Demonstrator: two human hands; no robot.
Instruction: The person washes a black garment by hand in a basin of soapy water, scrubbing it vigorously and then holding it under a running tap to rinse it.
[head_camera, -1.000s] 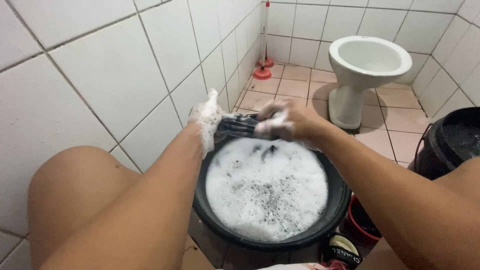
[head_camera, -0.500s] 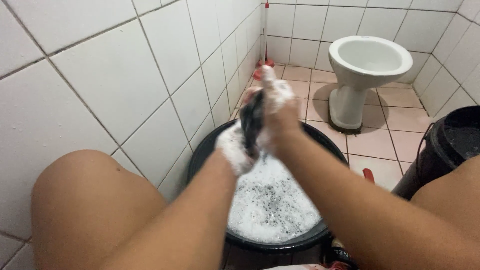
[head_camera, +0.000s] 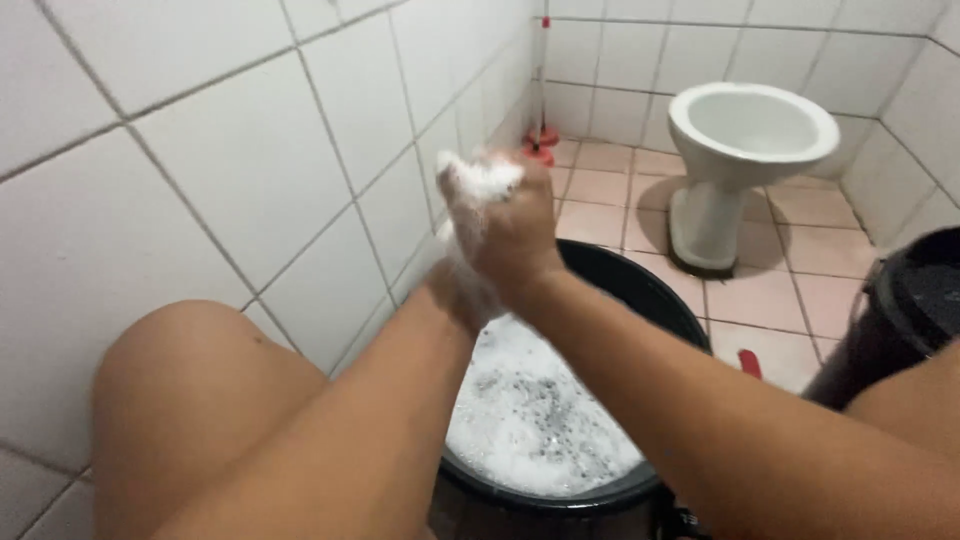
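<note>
My right hand (head_camera: 508, 228) and my left hand (head_camera: 462, 292) are pressed together above the far left rim of a black basin (head_camera: 650, 300). Both hands are coated in white foam. The right hand lies over the left, with its knuckles toward me. The dark cloth seen earlier is wrapped between the palms and hidden from view. The basin holds soapy water (head_camera: 540, 420) with thick suds. My bare left knee (head_camera: 190, 390) is beside the basin, close to the tiled wall.
A white toilet bowl (head_camera: 752, 130) stands at the back right on pink floor tiles. A red plunger (head_camera: 543, 140) leans in the far corner. A black bucket (head_camera: 915, 310) is at the right edge. A small red object (head_camera: 750, 362) lies behind the basin.
A second ago the hands stretched the dark cloth sideways between them. They then closed together and rubbed upward to the left, and the cloth is now hidden inside them.
</note>
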